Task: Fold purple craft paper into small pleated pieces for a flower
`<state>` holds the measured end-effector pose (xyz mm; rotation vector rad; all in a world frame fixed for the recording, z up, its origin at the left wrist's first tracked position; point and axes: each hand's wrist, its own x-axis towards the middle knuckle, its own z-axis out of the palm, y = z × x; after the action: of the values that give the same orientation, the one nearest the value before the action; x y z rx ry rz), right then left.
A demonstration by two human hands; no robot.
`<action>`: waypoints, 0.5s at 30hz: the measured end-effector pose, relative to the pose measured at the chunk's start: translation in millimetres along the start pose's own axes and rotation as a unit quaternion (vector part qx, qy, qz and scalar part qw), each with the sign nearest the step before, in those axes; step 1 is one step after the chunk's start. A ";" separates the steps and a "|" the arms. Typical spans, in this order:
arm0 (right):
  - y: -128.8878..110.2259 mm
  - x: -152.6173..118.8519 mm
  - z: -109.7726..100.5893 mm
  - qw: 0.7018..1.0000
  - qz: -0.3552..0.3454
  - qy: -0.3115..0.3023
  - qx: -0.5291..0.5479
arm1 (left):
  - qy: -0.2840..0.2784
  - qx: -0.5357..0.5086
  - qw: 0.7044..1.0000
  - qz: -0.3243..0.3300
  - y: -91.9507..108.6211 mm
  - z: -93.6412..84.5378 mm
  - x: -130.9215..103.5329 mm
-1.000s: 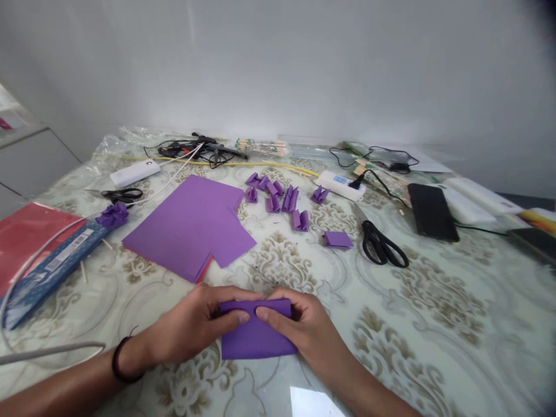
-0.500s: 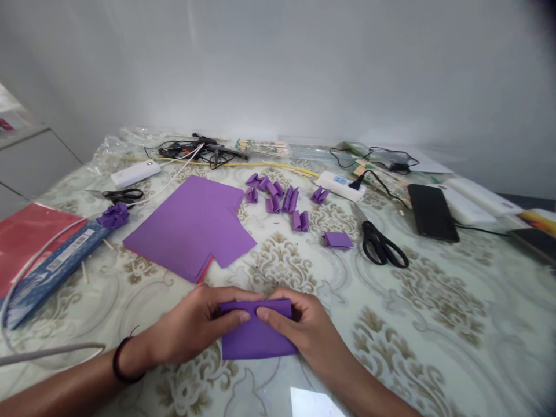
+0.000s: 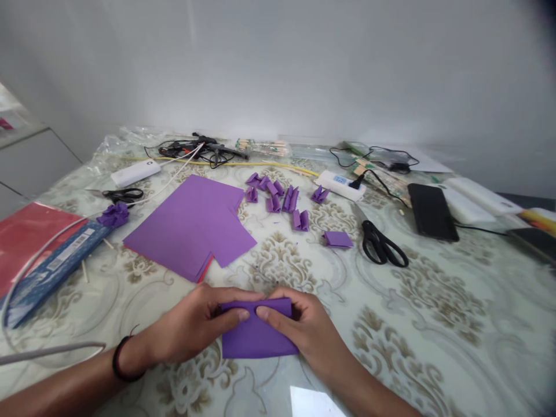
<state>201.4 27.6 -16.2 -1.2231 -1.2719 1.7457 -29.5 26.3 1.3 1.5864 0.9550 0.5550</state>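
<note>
A piece of purple paper (image 3: 259, 341) lies at the table's near middle, its far edge folded over. My left hand (image 3: 208, 317) grips that fold from the left, thumb on top and fingers behind. From the right, my right hand (image 3: 297, 318) pinches the same fold, its thumb close to the left one. Larger purple sheets (image 3: 186, 223) lie stacked beyond my left hand, with a bit of red showing under them. Several small folded purple pieces (image 3: 290, 200) are grouped farther back, and a flat folded piece (image 3: 339, 240) sits to their right.
Black-handled scissors (image 3: 382, 243) lie at the right, near a black phone (image 3: 433, 212). A white power strip (image 3: 341, 184) stands at the back. On the left are a second pair of scissors (image 3: 124, 195), crumpled purple paper (image 3: 113, 215) and a blue packet (image 3: 56, 266).
</note>
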 end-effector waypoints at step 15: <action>-0.6 -0.2 -0.6 1.000 -0.006 0.009 0.021 | 0.042 0.055 0.997 0.018 1.7 2.3 0.8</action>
<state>202.0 27.8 -15.6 -1.2027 -1.2242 1.7413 -26.8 25.6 2.2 1.6926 1.0362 0.6078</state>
